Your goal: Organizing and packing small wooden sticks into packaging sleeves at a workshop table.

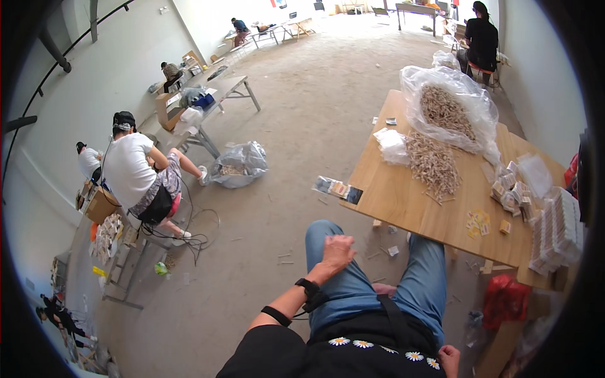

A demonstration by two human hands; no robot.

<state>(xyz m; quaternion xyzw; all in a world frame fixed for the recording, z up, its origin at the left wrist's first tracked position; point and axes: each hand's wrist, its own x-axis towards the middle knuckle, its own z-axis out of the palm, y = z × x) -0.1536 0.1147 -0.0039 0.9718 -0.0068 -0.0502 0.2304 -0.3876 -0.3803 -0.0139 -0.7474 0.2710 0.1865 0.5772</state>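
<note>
My left hand [338,252] hovers over my left thigh, its fingers curled in and nothing showing between them. A dark strap is round that wrist, and a second band sits further up the forearm. Low in the picture, my right hand [449,360] rests beside my right hip, apart from the table; its fingers are mostly hidden. In front of me, a wooden table [384,189] carries a loose heap of small wooden pieces [433,165]. Behind that heap lies a large clear plastic bag [482,101] full of the same pieces. Neither hand touches them.
Small boxes [509,192], yellow cards [479,222] and stacked white trays [558,230] lie on the table's right. A red bag [506,297] stands below. Wooden bits litter the floor. At left, a seated person [135,164] works near a clear bag [241,164] and trailing cables [198,241].
</note>
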